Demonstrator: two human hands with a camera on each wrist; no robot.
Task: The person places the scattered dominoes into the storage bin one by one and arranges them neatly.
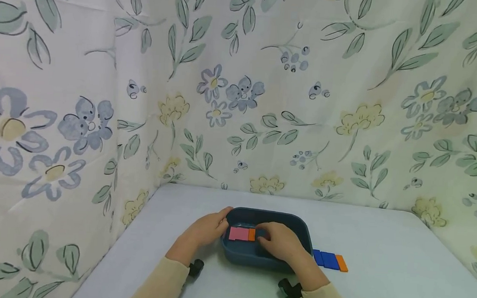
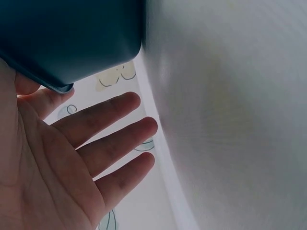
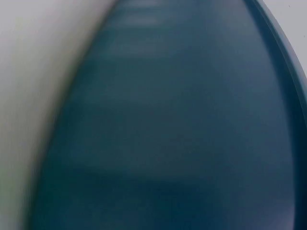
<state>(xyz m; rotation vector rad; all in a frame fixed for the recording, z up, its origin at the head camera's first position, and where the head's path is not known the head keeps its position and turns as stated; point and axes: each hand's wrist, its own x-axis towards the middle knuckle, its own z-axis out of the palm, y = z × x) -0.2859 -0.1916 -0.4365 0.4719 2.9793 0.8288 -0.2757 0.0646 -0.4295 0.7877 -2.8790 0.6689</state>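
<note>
A dark blue tub (image 1: 249,260) stands on the white table. My left hand (image 1: 208,228) lies at its left rim, thumb and index finger at the edge. In the left wrist view, the other fingers (image 2: 108,155) of that hand stretch out straight and spread beyond the tub's corner. My right hand (image 1: 280,241) reaches into the tub, thumb and index finger apart, with nothing visible between them. Just left of its fingertips lie pink pieces (image 1: 239,233) and an orange piece (image 1: 252,235) in a row. The right wrist view shows only the tub's blurred wall (image 3: 182,120).
Flat blue pieces (image 1: 330,260) and an orange piece (image 1: 342,263) lie in a row on the table (image 1: 379,246), just right of the tub. A flower-patterned cloth (image 1: 263,146) hangs behind the table and along its left side.
</note>
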